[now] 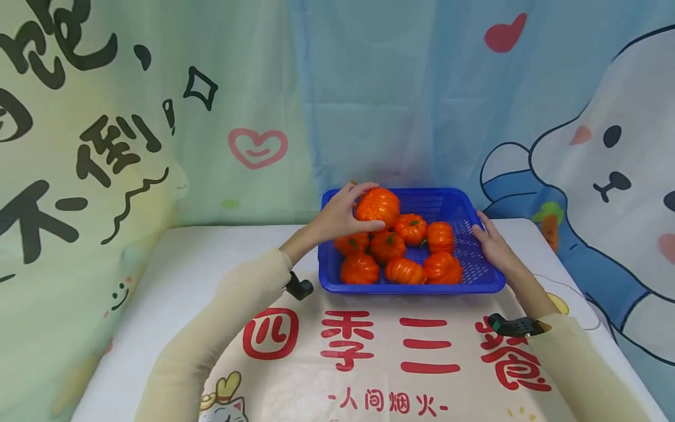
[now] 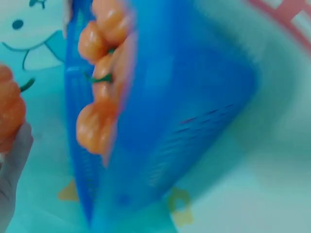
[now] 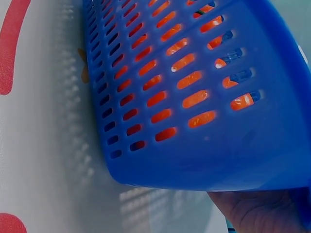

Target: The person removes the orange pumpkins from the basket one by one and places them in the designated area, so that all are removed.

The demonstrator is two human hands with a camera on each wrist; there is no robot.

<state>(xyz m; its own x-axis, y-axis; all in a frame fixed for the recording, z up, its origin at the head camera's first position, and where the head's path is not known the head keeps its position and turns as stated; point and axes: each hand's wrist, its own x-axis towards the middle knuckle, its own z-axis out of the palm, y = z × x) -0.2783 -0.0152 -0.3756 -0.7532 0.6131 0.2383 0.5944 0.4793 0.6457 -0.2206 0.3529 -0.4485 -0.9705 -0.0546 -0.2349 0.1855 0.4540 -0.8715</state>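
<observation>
In the head view my left hand holds an orange pumpkin over the back left of a blue plastic basket. Thumb and fingers are spread around its left side. The left wrist view shows this pumpkin, with a dark green stem, apart from the basket. Several more small pumpkins lie inside the basket, mostly to the left and front. At the basket's right rim, my right hand holds on; the right wrist view shows part of that hand against the slotted wall, its fingertips hidden.
The basket stands on a white table near its back edge. A cream mat with red characters covers the front. A printed curtain hangs right behind. A thin cable runs along the table's right side.
</observation>
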